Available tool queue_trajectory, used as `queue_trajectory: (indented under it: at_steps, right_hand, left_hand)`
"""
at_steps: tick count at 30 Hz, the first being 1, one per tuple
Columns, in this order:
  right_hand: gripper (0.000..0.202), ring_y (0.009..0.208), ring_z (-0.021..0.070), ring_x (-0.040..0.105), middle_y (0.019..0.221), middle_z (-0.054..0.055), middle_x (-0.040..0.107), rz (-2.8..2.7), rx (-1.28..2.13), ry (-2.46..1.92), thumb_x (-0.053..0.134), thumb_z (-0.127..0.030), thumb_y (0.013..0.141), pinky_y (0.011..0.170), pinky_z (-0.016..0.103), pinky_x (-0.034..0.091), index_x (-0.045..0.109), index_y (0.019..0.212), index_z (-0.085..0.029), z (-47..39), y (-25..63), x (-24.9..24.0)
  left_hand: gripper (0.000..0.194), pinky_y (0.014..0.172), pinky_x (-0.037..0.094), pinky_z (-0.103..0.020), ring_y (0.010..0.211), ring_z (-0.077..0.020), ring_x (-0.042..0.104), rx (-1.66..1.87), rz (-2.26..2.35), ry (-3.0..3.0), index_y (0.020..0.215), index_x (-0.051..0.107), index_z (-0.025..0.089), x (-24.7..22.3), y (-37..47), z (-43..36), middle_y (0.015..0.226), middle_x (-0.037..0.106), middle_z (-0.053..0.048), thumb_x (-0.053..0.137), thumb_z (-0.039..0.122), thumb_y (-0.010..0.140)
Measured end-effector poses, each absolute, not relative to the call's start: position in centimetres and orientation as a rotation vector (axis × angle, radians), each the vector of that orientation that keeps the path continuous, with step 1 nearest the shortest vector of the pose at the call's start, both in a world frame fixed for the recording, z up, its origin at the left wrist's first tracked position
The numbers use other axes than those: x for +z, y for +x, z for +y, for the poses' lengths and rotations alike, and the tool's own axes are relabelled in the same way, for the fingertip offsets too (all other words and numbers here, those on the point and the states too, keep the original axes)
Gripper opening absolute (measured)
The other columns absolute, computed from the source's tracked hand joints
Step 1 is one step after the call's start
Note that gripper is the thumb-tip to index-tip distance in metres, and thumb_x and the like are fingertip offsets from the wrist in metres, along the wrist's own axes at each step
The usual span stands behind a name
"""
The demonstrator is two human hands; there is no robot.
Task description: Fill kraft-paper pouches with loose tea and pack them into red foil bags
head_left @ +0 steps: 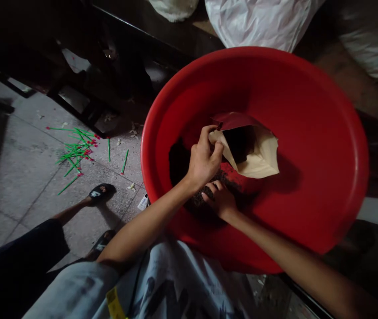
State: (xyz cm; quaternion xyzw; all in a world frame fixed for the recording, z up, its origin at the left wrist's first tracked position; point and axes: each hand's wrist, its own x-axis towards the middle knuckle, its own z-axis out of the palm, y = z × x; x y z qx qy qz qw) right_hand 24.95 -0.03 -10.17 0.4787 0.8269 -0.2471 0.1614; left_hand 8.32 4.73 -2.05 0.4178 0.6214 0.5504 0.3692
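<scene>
Inside a large red plastic tub (321, 133) my left hand (205, 155) grips the near-left rim of a bag (263, 155) with a pale tan inside and a reddish outside. The bag's mouth faces up, and its inner depth is dark, so I cannot make out how full it is. Dark, crumbly soil (202, 206) is heaped on the tub's left side. My right hand (221, 199) rests on that soil just below the bag, its fingers apart and the tips touching the crumbs.
Green sticks with red ends (79, 150) lie scattered on the tiled floor (36, 173). A person's sandalled foot (101, 192) is left of the tub. White sacks (258, 22) stand behind it. Dark furniture legs (79, 106) are at the upper left.
</scene>
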Motion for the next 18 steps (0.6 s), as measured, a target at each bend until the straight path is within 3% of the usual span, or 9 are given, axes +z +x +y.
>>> queue_trajectory:
  at_steps: [4, 10, 15, 18]
  right_hand:
    - [0.038, 0.104, 0.0221, 0.072, 0.127, 0.006, 0.069, 2.348, -0.661, 1.343, 0.045, -0.042, 0.106, 0.082, 0.031, 0.054, 0.068, 0.133, -0.028, 0.8, 24.8, -10.4]
    - [0.032, 0.094, 0.0220, 0.074, 0.119, 0.007, 0.074, 2.517, -0.541, 1.196, 0.053, -0.041, 0.103, 0.074, 0.030, 0.052, 0.074, 0.119, -0.024, 1.4, 25.4, -10.4]
    - [0.020, 0.072, 0.0187, 0.069, 0.085, 0.006, 0.073, 3.291, -0.450, 0.845, 0.062, -0.033, 0.099, 0.071, 0.030, 0.051, 0.076, 0.097, -0.018, 2.4, 26.0, -3.2]
    - [0.011, 0.079, 0.0185, 0.069, 0.087, 0.007, 0.072, 3.525, -0.492, 0.823, 0.064, -0.023, 0.097, 0.077, 0.029, 0.054, 0.071, 0.099, -0.015, 4.9, 25.6, 2.3]
  left_hand:
    - [0.032, 0.053, 0.037, -0.022, 0.053, -0.0111, 0.049, 1.394, 1.579, 1.102, 0.130, 0.052, 0.020, -2.3, 8.1, 4.7, 0.064, 0.047, 0.007, 0.055, 0.022, 0.098]
    - [0.033, 0.056, 0.037, -0.023, 0.053, -0.0112, 0.047, 1.352, 1.596, 1.145, 0.131, 0.052, 0.019, -2.0, 8.1, 4.7, 0.063, 0.044, 0.008, 0.054, 0.023, 0.099]
    - [0.034, 0.057, 0.036, -0.025, 0.053, -0.0115, 0.045, 1.312, 1.581, 1.196, 0.133, 0.052, 0.019, -1.6, 8.2, 4.6, 0.062, 0.044, 0.008, 0.053, 0.028, 0.100]
    - [0.038, 0.058, 0.036, -0.025, 0.054, -0.0129, 0.046, 1.260, 1.570, 1.266, 0.136, 0.051, 0.018, -1.5, 8.4, 4.5, 0.061, 0.044, 0.008, 0.052, 0.030, 0.100]
